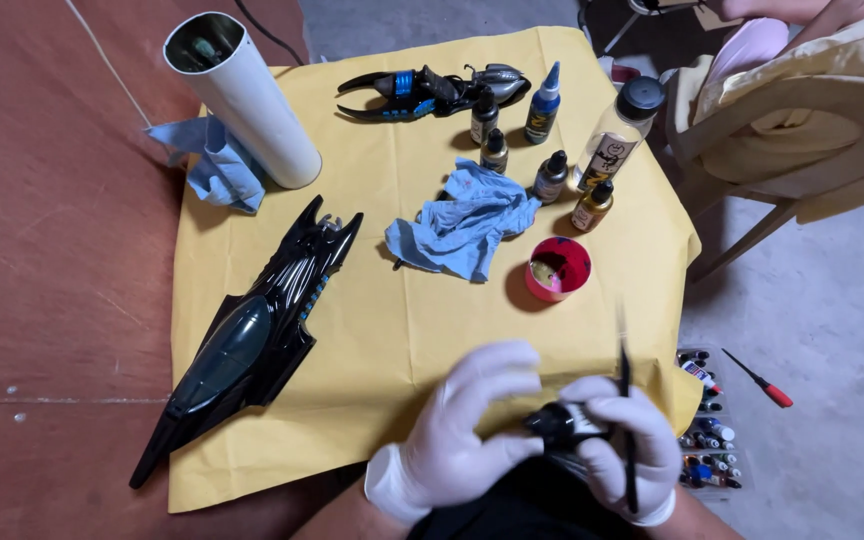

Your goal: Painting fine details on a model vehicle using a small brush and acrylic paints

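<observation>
— Two gloved hands, white latex: what's in them?
— Left hand (452, 430) and right hand (627, 445) both clamp a small glossy black part (562, 425); the right also grips a thin brush (626, 420).
— Beyond them?
— One round red cup (558, 268), one crumpled blue rag (462, 228), six dropper bottles (550, 176), one sleek black car shell (252, 335) leftward.

- Single head-worn view, looking steeply down over a yellow cloth (402, 320) on the floor; gloved hands close at the bottom edge; no second view.
</observation>
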